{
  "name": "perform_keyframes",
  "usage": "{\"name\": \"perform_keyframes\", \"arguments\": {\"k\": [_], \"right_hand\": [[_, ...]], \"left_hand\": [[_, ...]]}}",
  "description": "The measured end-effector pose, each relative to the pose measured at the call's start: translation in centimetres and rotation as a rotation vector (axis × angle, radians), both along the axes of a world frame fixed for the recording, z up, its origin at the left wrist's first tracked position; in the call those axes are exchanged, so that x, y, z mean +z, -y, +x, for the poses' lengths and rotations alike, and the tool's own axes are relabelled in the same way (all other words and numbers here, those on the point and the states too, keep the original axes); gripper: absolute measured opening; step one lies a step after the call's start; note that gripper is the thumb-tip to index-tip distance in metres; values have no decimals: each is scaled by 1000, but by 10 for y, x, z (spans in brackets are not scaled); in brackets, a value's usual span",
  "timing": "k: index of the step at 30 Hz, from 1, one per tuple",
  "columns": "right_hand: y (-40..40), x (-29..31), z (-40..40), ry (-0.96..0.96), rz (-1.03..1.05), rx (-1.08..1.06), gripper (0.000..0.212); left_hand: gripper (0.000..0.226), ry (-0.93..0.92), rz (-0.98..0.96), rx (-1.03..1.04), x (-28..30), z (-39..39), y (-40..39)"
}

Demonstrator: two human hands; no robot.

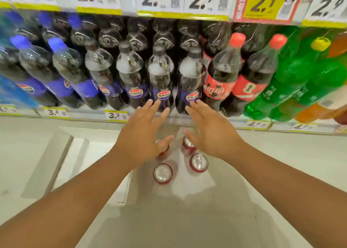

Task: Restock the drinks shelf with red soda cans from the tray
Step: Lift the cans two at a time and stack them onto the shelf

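Several red soda cans with silver tops stand upright on a white tray [197, 189] low in the middle. One can [163, 173] is nearest me, another [199, 162] is to its right. Two more sit behind: one [163, 152] partly under my left thumb, one [188, 144] partly under my right thumb. My left hand [142, 133] and my right hand [212, 133] hover above the back cans, fingers spread, palms down, holding nothing. The drinks shelf edge [176, 119] runs just beyond my fingertips.
Rows of dark cola bottles with blue labels [161, 79], red-labelled cola bottles [223, 75] and green bottles [293, 82] fill the shelf above. Price tags line the shelf edges. A white flap [56, 157] lies left of the tray on the pale floor.
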State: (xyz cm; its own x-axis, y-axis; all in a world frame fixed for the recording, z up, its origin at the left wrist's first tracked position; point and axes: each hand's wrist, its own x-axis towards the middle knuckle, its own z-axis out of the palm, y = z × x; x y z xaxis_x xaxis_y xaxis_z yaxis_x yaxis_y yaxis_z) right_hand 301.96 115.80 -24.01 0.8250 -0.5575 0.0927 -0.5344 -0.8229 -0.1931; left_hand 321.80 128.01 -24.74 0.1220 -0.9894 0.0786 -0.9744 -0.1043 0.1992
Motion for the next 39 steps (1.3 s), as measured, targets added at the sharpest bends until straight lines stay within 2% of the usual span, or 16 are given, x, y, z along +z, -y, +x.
{"name": "perform_keyframes", "arguments": {"k": [5,13,20,28,31,35,37,39], "right_hand": [[2,-28,-1,-45,17,-38,73],[-3,-66,1,-99,100,-12,78],[1,-89,2,-129,157,-72,82],[2,-113,8,-219,268,-134,84],[5,-123,9,-238,352,-181,86],[8,-135,8,-177,564,-337,95],[8,-140,8,-88,654,-441,88],[9,-142,7,-16,693,-493,72]], "left_hand": [[83,-55,-2,49,-19,0,7],[85,0,133,6,-71,-9,-2],[92,-44,213,56,-90,-17,0],[89,-43,364,112,-110,-16,10],[92,-163,389,178,-116,-12,12],[94,-351,370,269,-125,-14,10],[94,-495,338,373,-129,-16,8],[77,-638,286,495,-132,-17,5]]}}
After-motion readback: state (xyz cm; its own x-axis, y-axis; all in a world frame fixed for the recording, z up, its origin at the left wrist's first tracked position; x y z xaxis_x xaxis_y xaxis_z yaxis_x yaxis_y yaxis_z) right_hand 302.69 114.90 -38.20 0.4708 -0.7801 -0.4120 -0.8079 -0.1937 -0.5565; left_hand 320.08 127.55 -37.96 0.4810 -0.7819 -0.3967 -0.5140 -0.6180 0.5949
